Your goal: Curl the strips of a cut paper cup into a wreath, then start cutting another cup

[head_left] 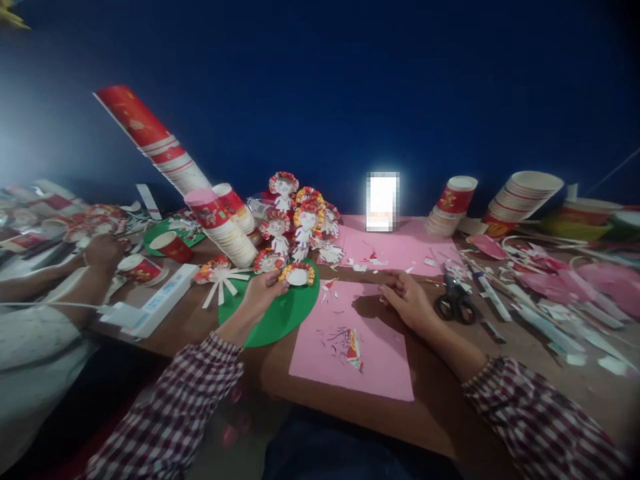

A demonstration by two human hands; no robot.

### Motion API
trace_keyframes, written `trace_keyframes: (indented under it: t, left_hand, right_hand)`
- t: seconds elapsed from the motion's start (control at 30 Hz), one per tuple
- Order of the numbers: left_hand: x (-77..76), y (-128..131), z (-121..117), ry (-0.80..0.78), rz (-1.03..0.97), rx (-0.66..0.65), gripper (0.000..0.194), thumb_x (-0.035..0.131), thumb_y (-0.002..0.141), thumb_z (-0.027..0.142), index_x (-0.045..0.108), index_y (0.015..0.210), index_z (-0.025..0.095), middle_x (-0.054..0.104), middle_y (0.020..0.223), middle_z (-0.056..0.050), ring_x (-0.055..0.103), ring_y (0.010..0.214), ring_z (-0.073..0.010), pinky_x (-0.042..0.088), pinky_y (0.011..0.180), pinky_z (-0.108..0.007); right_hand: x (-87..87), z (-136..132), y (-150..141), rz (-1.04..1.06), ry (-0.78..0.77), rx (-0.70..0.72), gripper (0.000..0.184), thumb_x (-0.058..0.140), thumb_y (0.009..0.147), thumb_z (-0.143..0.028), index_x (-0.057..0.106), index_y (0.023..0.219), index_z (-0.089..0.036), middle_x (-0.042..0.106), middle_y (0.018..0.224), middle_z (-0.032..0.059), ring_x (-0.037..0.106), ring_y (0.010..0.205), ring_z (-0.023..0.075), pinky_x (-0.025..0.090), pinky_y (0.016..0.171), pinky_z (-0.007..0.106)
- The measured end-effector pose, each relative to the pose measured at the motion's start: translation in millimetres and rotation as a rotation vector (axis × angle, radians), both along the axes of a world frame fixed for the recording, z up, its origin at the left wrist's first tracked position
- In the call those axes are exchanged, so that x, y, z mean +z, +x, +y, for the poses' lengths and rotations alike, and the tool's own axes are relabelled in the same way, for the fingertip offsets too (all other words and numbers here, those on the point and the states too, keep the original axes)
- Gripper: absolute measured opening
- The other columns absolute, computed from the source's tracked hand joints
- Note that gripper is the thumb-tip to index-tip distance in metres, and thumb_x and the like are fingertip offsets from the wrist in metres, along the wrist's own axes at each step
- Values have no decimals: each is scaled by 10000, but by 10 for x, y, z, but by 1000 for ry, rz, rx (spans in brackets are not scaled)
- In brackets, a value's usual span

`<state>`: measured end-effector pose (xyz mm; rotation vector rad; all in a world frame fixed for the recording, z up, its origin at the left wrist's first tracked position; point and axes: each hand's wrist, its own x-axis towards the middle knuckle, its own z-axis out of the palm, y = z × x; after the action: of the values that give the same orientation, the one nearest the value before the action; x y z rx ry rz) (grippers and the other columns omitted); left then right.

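Observation:
My left hand (264, 295) pinches the edge of a small paper cup flower (299, 276), a white round base with a curled red and yellow rim. It is above a green round mat (280, 317). My right hand (407, 297) hovers over the right edge of a pink paper sheet (315, 363), its fingers loosely bent and nothing visible in them. Dark snippets and a red and yellow paper scrap (354, 350) lie on that sheet. Black-handled scissors (455, 307) rest just right of my right hand.
Paper cup figures (303, 227) stand behind the mat. Leaning cup stacks (223, 227) rise at left, more cup stacks (520, 200) at right. A white power strip (163, 303) lies left. Another person's hand (104, 252) is at far left. A bright screen (383, 202) stands at the back.

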<state>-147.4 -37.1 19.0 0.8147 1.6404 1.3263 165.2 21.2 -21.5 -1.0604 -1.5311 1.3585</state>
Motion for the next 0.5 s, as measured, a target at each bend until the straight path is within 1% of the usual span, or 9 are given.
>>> trace_keyframes:
  t: [0.17, 0.27, 0.37, 0.43, 0.5]
  left_hand:
    - [10, -15, -62, 5, 22, 22, 444, 768, 591, 212, 628, 991, 78, 706, 767, -61, 676, 742, -172, 549, 743, -319]
    - [4, -45, -95, 2, 58, 0, 451, 750, 620, 230, 622, 1028, 85, 708, 757, -59, 677, 751, -175, 546, 760, -331]
    - [-3, -58, -115, 9, 77, -2, 434, 741, 632, 258, 628, 1014, 85, 704, 754, -55, 674, 751, -169, 541, 768, -319]
    - [-11, -64, -124, 16, 104, 9, 418, 730, 640, 281, 634, 996, 84, 701, 784, -58, 673, 743, -167, 542, 746, -306]
    - [-23, -78, -134, 13, 184, 28, 422, 713, 654, 300, 633, 1014, 94, 701, 844, -66, 671, 710, -167, 542, 682, -293]
  right_hand:
    - [19, -3, 2, -13, 18, 9, 439, 597, 776, -433, 460, 1105, -177, 600, 787, 15, 586, 617, 135, 526, 577, 302]
    - [15, -2, -1, -18, 12, 16, 415, 592, 782, -425, 468, 1094, -180, 594, 788, 14, 588, 628, 134, 521, 573, 292]
    - [1, 2, -1, -37, 20, 21, 390, 582, 796, -413, 481, 1087, -173, 600, 796, 21, 594, 630, 137, 516, 567, 285]
    - [16, -6, 8, -76, 61, 30, 343, 556, 820, -405, 503, 1064, -170, 610, 792, 29, 599, 629, 146, 515, 566, 290]
    - [77, -36, 21, -178, 183, 30, 277, 521, 849, -383, 543, 1027, -172, 630, 803, 45, 611, 660, 164, 519, 600, 310]
